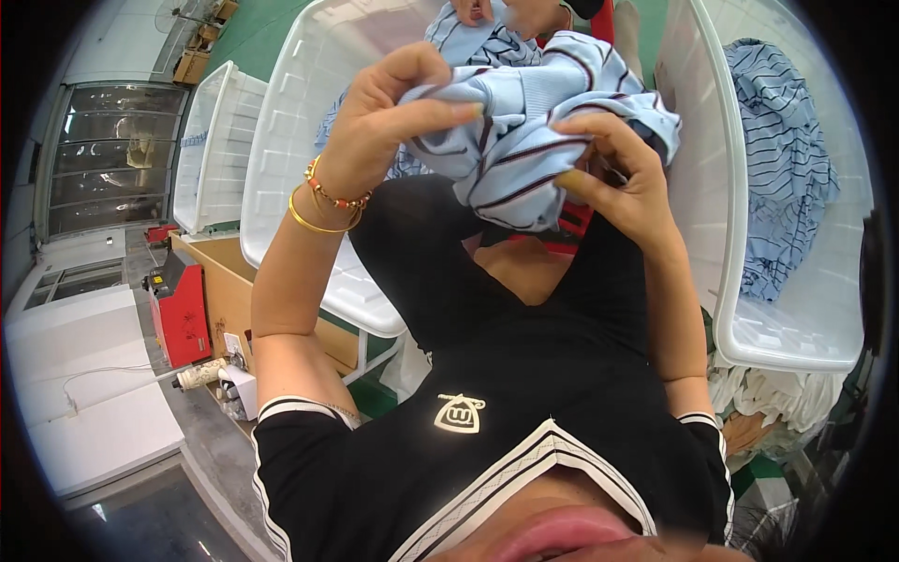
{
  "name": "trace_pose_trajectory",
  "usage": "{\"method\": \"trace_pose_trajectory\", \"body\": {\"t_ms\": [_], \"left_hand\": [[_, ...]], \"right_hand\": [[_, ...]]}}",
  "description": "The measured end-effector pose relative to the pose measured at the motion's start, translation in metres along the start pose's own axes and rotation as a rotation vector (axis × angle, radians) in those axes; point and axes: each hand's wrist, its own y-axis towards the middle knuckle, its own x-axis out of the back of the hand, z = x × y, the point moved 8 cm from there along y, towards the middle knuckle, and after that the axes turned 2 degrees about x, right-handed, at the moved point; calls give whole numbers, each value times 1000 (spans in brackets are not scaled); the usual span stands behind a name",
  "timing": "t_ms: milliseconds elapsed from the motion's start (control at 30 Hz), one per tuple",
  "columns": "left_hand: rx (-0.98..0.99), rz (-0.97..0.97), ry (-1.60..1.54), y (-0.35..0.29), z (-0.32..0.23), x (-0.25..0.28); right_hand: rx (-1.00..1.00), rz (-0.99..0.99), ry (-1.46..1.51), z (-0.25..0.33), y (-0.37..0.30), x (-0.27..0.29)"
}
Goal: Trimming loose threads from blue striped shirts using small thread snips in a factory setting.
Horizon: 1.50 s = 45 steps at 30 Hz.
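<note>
A light blue knit garment [524,178] with dark stripes is bunched up in front of me, held off my lap. My left hand [384,108] pinches its left side between thumb and fingers, near a ribbed band. On its right side, my right hand [626,183] grips a fold, thumb and fingers closing on the cloth. The folds hide which part of the garment each hand has. Just beyond, another person's hand [474,11] is at more striped blue cloth [459,42].
White plastic bins stand on both sides: the left bin [267,169] and the right bin [735,187], which holds a heap of striped blue garments [777,159]. White cloth [782,398] lies below the right bin. A red machine [181,314] and a bottle [201,375] are at the left.
</note>
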Motion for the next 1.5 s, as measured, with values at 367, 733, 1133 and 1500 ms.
{"method": "trace_pose_trajectory", "body": {"t_ms": [367, 733, 1133, 1500], "left_hand": [[-238, -787, -565, -11, -19, 219], [-620, -978, -367, -17, -125, 378], [-358, 110, -791, 262, -18, 140], [432, 536, 291, 167, 200, 41]], "right_hand": [[-95, 150, -658, -90, -60, 21], [-219, -112, -686, -138, -98, 57], [-233, -95, -746, -140, -101, 63], [-160, 50, -837, -145, -99, 41]]}}
